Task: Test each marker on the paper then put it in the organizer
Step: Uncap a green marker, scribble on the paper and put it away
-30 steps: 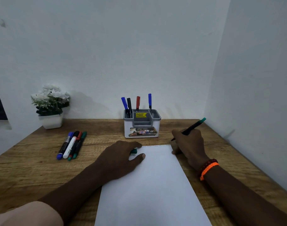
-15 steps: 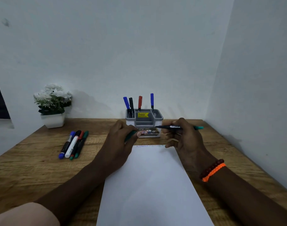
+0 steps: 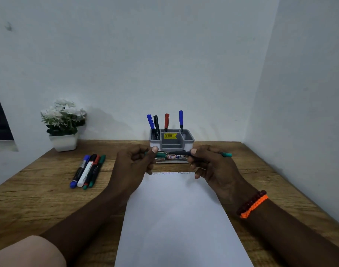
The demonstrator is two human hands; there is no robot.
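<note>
White walls close in a corner behind your wooden desk (image 3: pixel 39 205), and a sheet of white paper (image 3: pixel 176 218) lies lengthwise in front of you. Along its far edge runs a thin line of zigzag scribbles (image 3: pixel 172 173), which I take to be test marks; the colours are too small to tell.

You hold a green marker (image 3: pixel 225 154) level, just above the paper's far edge and in front of the grey organizer (image 3: pixel 189 140). Your right hand (image 3: pixel 213 166) grips its dark barrel, thumb and fingers curled round it, the green tail sticking out to the right. Your left hand (image 3: pixel 134 162) pinches the green cap (image 3: pixel 161 155) at the other end. Whether the cap is fully seated or partly off I cannot tell; it sits at the barrel's tip.

Four markers already stand in the organizer: a blue one (image 3: pixel 150 121), a black one (image 3: pixel 156 122), a red one (image 3: pixel 166 120) and another blue one (image 3: pixel 180 118). Four more lie side by side on the desk to your left (image 3: pixel 87 170), well apart from the paper, apparently not yet tested. So you are roughly halfway: this green one looks tested and needs capping and dropping into a compartment, then the row of four remains.

A potted white flower plant (image 3: pixel 63 124) sits at the far left.
</note>
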